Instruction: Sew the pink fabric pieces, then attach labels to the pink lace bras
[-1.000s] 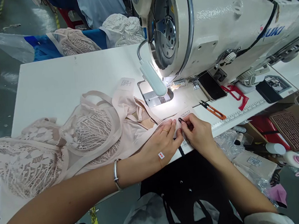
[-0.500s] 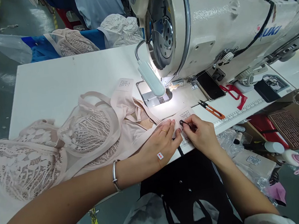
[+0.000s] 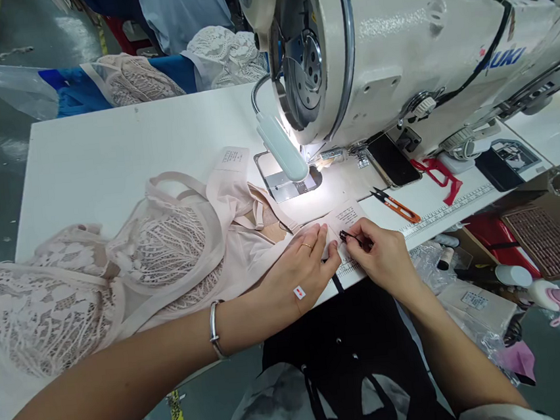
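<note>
A pale pink lace bra [image 3: 164, 241] lies spread over the sewing table. My left hand [image 3: 295, 268] rests on its right end, fingers bent down and thumb close to them, gripping the fabric edge against the tabletop. My right hand [image 3: 380, 253] is closed in a pinch around a small black tool [image 3: 344, 235]; most of it is hidden by the fingers, so its kind is unclear. The tool's tip is beside the bra's edge, just below a white printed label [image 3: 346, 215]. Another printed label [image 3: 231, 158] lies at the bra's upper end.
A sewing machine [image 3: 393, 47] with a small lamp [image 3: 281, 147] stands just beyond my hands. Orange thread snips [image 3: 396, 207], a phone [image 3: 394, 159] and a red strap [image 3: 440, 178] lie to the right. More lace pieces [image 3: 143, 78] sit behind the table, near another person's clothing [image 3: 184, 14].
My right hand has shifted slightly right with the black tool, drawing its tip a little away from my left thumb. My left hand and the bra stay in place.
</note>
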`<state>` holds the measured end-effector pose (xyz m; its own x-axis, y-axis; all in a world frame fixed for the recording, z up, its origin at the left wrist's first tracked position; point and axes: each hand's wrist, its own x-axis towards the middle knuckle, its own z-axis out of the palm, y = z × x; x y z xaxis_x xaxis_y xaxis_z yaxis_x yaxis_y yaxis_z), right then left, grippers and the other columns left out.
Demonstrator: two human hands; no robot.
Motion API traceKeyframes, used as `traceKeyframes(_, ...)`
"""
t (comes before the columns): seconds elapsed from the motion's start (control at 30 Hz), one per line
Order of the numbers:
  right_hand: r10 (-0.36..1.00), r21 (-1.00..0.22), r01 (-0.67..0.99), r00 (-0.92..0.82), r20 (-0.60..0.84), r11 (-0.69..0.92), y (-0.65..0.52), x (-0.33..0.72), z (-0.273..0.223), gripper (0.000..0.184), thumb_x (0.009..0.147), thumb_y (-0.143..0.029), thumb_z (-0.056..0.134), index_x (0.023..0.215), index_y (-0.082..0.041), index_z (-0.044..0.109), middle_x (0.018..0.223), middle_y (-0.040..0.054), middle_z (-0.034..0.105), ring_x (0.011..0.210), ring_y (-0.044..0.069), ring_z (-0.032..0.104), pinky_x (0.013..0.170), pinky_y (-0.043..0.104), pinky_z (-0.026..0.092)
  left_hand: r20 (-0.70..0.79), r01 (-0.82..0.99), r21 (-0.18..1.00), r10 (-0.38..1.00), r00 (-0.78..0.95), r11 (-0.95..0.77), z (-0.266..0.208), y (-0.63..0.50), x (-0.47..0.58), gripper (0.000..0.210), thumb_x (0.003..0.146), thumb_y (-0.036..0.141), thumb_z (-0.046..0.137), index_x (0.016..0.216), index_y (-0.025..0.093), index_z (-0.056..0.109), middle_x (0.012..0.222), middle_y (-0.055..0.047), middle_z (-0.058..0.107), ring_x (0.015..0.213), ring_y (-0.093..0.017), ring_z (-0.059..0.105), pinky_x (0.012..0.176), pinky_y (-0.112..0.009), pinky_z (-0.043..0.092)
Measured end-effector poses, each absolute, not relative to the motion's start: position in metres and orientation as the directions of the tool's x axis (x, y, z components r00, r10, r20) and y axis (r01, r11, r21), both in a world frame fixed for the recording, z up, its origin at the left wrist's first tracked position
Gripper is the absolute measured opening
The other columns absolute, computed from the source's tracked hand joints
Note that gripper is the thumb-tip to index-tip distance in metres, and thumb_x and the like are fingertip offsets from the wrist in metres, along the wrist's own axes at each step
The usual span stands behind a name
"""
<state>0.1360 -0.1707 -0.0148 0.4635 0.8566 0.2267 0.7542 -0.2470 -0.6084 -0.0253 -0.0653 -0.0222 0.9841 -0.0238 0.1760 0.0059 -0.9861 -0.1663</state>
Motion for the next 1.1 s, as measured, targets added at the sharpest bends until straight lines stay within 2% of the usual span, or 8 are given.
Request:
traceKeyframes(0.47,0.874,-0.601,0.766,0.433,0.222,-0.227,-0.181,0.135,-0.015,0.013,0.085,-0.026,0.054,0.073,-0.022,0.053,0.056,-0.0060,0.053,0.047,0.009,0.045,0.051,0.021,0.038,0.200,0.017,-0.141,-0.011,0.980,-0.990,-0.022,-0.065,-0.026,0.039,0.095,0.015,0.046,0.132,0.001,0.048,0.140,-0.033,0.050,0.131,-0.035,0.054,0.106,-0.047,0.045)
traceKeyframes(0.6,0.836,-0.613,0.745,0.492,0.242,-0.261,-0.171,0.158,-0.005,0.013,0.087,-0.032,0.056,0.079,-0.022,0.059,0.059,-0.0040,0.057,0.052,0.012,0.051,0.055,0.024,0.041,0.227,0.004,-0.115,-0.022,0.974,-0.993,-0.027,-0.064,-0.026,0.039,0.094,0.012,0.048,0.131,0.001,0.048,0.140,-0.034,0.050,0.131,-0.036,0.053,0.107,-0.049,0.043)
traceKeyframes(0.7,0.769,-0.540,0.786,0.534,0.350,-0.300,-0.140,0.196,-0.005,0.016,0.090,-0.033,0.054,0.088,-0.021,0.063,0.066,0.0000,0.062,0.059,0.016,0.056,0.063,0.028,0.043,0.297,0.020,-0.085,-0.007,0.955,-0.996,-0.031,-0.060,-0.024,0.035,0.096,0.015,0.051,0.129,0.005,0.052,0.136,-0.028,0.056,0.129,-0.033,0.055,0.106,-0.049,0.045)
traceKeyframes(0.8,0.803,-0.393,0.847,0.493,0.334,-0.357,-0.107,0.233,-0.013,0.016,0.088,-0.031,0.057,0.085,-0.019,0.066,0.069,0.0046,0.063,0.064,0.020,0.057,0.065,0.032,0.043,0.371,0.039,-0.018,0.030,0.928,-0.999,-0.032,-0.055,-0.022,0.028,0.097,0.021,0.053,0.122,0.009,0.058,0.127,-0.021,0.062,0.123,-0.032,0.059,0.102,-0.047,0.049)
traceKeyframes(0.87,0.812,-0.296,0.876,0.470,0.346,-0.381,-0.096,0.244,-0.018,0.020,0.087,-0.033,0.060,0.094,-0.016,0.067,0.078,0.0101,0.066,0.074,0.026,0.060,0.068,0.036,0.044,0.395,0.034,-0.003,0.030,0.918,-0.999,-0.031,-0.051,-0.021,0.024,0.097,0.019,0.053,0.118,0.011,0.060,0.122,-0.019,0.064,0.119,-0.030,0.060,0.100,-0.046,0.050)
traceKeyframes(0.93,0.825,-0.219,0.914,0.403,0.396,-0.341,-0.097,0.243,-0.018,0.030,0.087,-0.036,0.062,0.107,-0.013,0.065,0.090,0.0159,0.066,0.088,0.031,0.059,0.075,0.042,0.046,0.409,0.021,-0.025,0.009,0.913,-0.999,-0.032,-0.049,-0.021,0.025,0.095,0.011,0.052,0.118,0.012,0.061,0.121,-0.019,0.064,0.117,-0.029,0.061,0.099,-0.046,0.049)
traceKeyframes(1.0,0.887,-0.182,0.960,0.267,0.378,-0.211,-0.107,0.234,-0.013,0.034,0.087,-0.039,0.064,0.111,-0.015,0.063,0.101,0.0167,0.063,0.100,0.033,0.056,0.085,0.047,0.045,0.430,0.019,-0.050,-0.005,0.903,-0.999,-0.033,-0.047,-0.021,0.028,0.094,0.007,0.051,0.119,0.013,0.061,0.122,-0.018,0.064,0.117,-0.028,0.061,0.099,-0.046,0.048)
traceKeyframes(1.1,0.989,-0.251,0.967,-0.013,0.144,0.049,-0.125,0.216,-0.001,0.029,0.084,-0.041,0.069,0.105,-0.023,0.062,0.107,0.0094,0.061,0.103,0.029,0.053,0.088,0.045,0.043,0.465,0.017,-0.038,-0.003,0.885,-0.999,-0.033,-0.048,-0.019,0.020,0.097,0.015,0.052,0.112,0.014,0.064,0.118,-0.016,0.067,0.113,-0.027,0.063,0.095,-0.044,0.050)
